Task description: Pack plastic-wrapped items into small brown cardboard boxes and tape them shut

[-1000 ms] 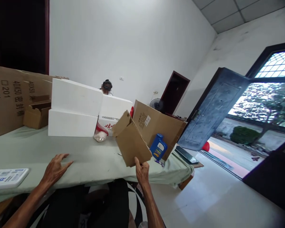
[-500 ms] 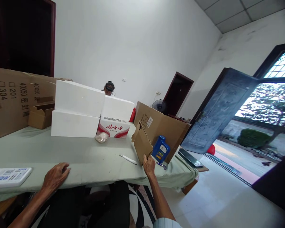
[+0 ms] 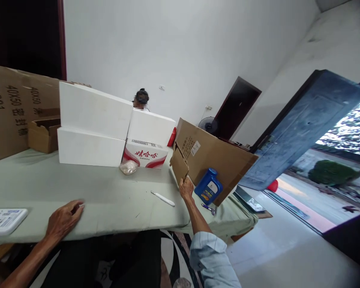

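Note:
My right hand [image 3: 186, 188] grips the lower edge of a small brown cardboard box [image 3: 179, 165], held against a large leaning cardboard box [image 3: 219, 156] at the table's right end. A blue bottle [image 3: 208, 187] leans on that large box just right of my hand. My left hand [image 3: 63, 218] rests on the green tablecloth [image 3: 108, 200] near the front edge, fingers loosely curled, holding nothing. A white-handled knife [image 3: 163, 198] lies on the cloth left of my right hand.
White foam boxes [image 3: 93, 124] and a red-and-white carton [image 3: 145, 154] stand at the back, with a small plastic bag [image 3: 128, 167] in front. Another person [image 3: 141, 99] sits behind them. A big flat carton [image 3: 9, 108] leans at left. A white pack [image 3: 4, 220] lies front left. An open door [image 3: 303, 124] is at right.
My right hand has carried the small cardboard box away from me and to the right, up against the large leaning box. My left hand's fingers have curled in.

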{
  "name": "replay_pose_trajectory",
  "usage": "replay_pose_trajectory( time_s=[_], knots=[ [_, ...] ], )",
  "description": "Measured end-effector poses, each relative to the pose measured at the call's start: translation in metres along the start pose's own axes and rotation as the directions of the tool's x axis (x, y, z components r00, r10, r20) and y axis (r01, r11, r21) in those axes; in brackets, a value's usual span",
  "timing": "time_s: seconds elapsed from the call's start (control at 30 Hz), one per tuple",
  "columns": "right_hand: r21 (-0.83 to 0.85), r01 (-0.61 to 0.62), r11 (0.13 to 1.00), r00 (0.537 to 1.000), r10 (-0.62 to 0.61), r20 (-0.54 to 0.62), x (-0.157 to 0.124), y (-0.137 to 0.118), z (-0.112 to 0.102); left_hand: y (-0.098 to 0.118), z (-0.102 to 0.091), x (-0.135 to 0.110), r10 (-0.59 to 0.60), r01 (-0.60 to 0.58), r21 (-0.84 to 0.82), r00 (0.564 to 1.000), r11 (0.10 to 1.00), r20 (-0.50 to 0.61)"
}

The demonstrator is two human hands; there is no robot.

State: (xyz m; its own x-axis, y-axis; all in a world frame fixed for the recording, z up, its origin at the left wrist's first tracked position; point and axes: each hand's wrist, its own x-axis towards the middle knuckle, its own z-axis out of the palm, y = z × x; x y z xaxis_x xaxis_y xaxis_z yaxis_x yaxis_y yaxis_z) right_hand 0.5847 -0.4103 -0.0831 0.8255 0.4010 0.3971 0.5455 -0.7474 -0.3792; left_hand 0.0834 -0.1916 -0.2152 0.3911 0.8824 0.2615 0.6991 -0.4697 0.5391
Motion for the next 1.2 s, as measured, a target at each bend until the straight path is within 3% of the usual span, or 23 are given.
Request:
replay_pose_trajectory(
  time_s=[0.4, 0.57, 0.8, 1.2],
  knots=[
    [-0.026, 0.041, 0.999, 0.999, -0.040, 0.037, 0.082, -0.029, 0.039, -0.006, 0.015, -0.005, 0.080, -0.079, 0.010, 0.978, 0.997, -0.191],
    [-0.020, 0.067, 0.998, 0.997, -0.065, 0.049, 0.107, -0.043, 0.060, -0.008, 0.018, -0.005, 0.079, -0.080, 0.002, 0.974, 0.997, -0.212],
    [-0.019, 0.088, 0.996, 0.993, -0.086, 0.086, 0.110, -0.044, 0.081, -0.006, 0.015, -0.008, 0.089, -0.093, -0.006, 0.972, 0.996, -0.217],
    [0.013, 0.084, 0.996, 0.991, -0.085, 0.106, 0.105, -0.019, 0.079, -0.009, 0.015, -0.008, 0.108, -0.114, -0.017, 0.973, 0.993, -0.204]
  ],
)
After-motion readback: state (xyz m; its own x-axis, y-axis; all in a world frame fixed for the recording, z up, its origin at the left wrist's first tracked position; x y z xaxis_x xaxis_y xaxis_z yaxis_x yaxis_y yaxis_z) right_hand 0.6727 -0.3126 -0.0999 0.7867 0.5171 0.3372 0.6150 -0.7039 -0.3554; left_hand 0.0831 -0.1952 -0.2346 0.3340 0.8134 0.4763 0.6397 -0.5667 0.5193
